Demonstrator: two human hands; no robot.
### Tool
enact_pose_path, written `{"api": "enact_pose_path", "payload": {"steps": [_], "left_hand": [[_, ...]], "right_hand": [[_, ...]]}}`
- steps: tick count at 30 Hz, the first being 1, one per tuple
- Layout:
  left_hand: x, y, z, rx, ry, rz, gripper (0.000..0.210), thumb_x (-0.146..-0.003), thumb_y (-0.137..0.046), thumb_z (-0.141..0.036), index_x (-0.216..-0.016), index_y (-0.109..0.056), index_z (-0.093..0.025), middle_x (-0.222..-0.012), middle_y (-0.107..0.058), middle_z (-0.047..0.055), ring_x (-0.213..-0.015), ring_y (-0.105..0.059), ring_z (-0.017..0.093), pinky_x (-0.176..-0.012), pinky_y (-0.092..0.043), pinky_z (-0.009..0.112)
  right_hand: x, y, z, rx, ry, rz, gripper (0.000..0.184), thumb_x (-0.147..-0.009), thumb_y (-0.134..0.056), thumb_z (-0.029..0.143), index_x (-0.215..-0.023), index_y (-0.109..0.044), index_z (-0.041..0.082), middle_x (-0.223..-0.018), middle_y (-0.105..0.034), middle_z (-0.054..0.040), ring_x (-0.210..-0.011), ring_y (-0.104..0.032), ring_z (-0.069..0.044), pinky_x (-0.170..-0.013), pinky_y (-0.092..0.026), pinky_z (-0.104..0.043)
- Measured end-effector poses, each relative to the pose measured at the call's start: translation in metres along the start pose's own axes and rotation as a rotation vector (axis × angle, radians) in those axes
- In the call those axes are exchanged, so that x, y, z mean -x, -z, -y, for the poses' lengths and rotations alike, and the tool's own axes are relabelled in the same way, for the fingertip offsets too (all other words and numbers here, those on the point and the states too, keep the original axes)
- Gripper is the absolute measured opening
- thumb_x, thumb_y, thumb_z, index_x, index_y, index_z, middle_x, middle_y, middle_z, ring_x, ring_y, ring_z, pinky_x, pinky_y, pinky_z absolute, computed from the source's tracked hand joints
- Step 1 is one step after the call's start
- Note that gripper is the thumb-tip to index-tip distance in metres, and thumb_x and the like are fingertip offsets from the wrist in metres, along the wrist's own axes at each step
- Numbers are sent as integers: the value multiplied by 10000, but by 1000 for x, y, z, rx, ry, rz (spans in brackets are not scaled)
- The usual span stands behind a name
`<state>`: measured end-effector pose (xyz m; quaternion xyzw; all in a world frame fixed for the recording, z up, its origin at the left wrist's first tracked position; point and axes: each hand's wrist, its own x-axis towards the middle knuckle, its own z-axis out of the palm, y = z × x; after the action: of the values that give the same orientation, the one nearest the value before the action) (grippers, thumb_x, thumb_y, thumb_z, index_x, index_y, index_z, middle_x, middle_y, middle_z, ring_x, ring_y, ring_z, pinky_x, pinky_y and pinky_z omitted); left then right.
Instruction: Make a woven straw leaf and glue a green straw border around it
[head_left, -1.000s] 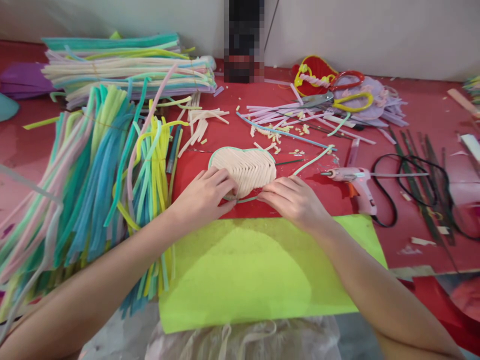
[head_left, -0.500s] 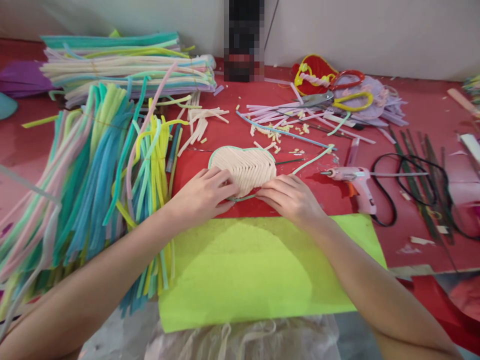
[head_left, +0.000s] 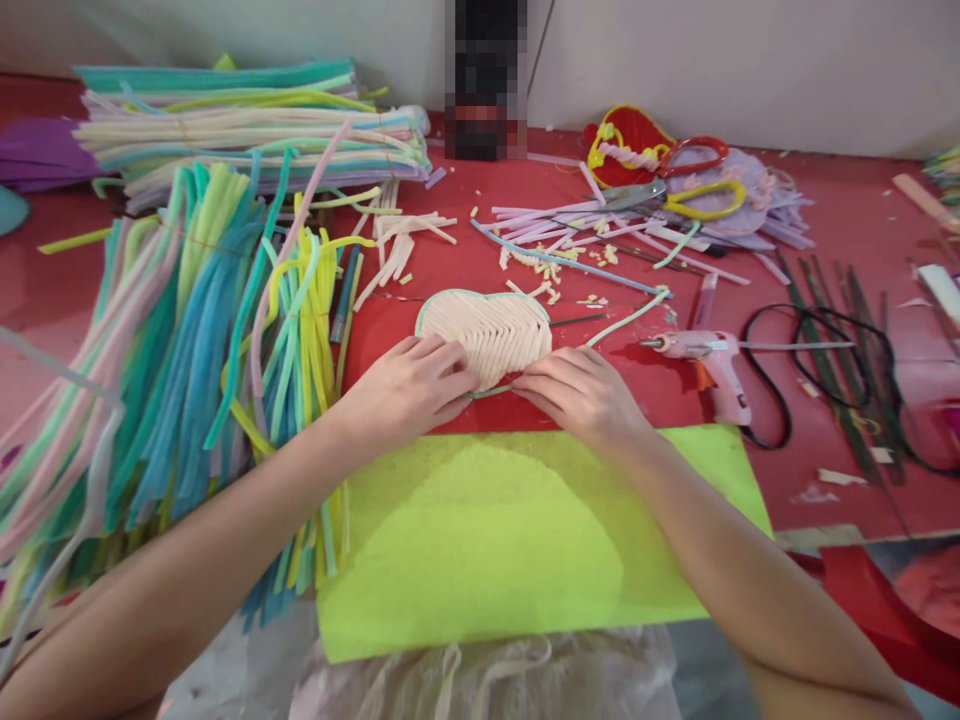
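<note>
A cream heart (head_left: 487, 325) made of rows of pipe cleaners lies on the red table, its point toward me. A pale green pipe cleaner (head_left: 626, 320) edges its upper left, shows again along the bottom between my hands, and trails out beyond my right hand. My left hand (head_left: 420, 380) rests on the heart's lower left side with bent fingers pressed to its edge. At the lower right edge, my right hand (head_left: 574, 385) pinches the pale green pipe cleaner. The fingertips of both hands are partly hidden.
Bundles of coloured pipe cleaners (head_left: 202, 330) fill the left side. Cut lilac pieces (head_left: 540, 225) and scissors (head_left: 664, 195) lie behind the heart. A pink glue gun (head_left: 712, 365) with a black cord lies to the right. A yellow-green sheet (head_left: 480, 540) covers the near edge.
My hands and the heart stay in almost the same places. The short stretch of green pipe cleaner between my hands looks slightly straighter.
</note>
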<state>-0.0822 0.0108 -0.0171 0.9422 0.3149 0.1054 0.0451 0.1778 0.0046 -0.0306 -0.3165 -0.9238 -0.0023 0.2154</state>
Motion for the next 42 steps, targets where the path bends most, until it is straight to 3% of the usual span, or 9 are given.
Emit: {"api": "enact_pose_path", "payload": {"steps": [13,29,35,42], "left_hand": [[-1,0,3,90,7,-9,165,-943,-518,-265,-1025,-650,-210,-969,-590,48,-920,-541,194,-824,-448,346],[-2,0,5,185,55,7,146,-925,-537,-242,-985,-662,-194,-989,-609,55,-924,-545,187,-866,-438,343],[-3,0,7,295,64,9,228,-936,-531,-255,-1124,-660,-264,-1025,-617,40,-979,-542,187,-905,-410,345],[-4,-4,10,326,77,5,219,-915,-571,-253,-1100,-686,-276,-999,-615,31,-975,-542,185,-901,-401,343]], "right_hand": [[-1,1,0,74,63,-38,137,-937,-560,165,-981,-690,170,-954,-734,-38,-823,-590,-162,-706,-407,-311],[1,0,-1,20,1,-17,176,-953,-533,186,-1012,-697,212,-992,-724,-39,-853,-593,-164,-727,-399,-327],[3,-4,-3,49,20,-36,183,-963,-516,191,-974,-698,214,-1004,-718,-37,-849,-592,-157,-726,-390,-321],[2,-5,-3,51,17,-52,179,-960,-520,188,-987,-697,205,-980,-727,-37,-829,-596,-157,-718,-398,-319]]}}
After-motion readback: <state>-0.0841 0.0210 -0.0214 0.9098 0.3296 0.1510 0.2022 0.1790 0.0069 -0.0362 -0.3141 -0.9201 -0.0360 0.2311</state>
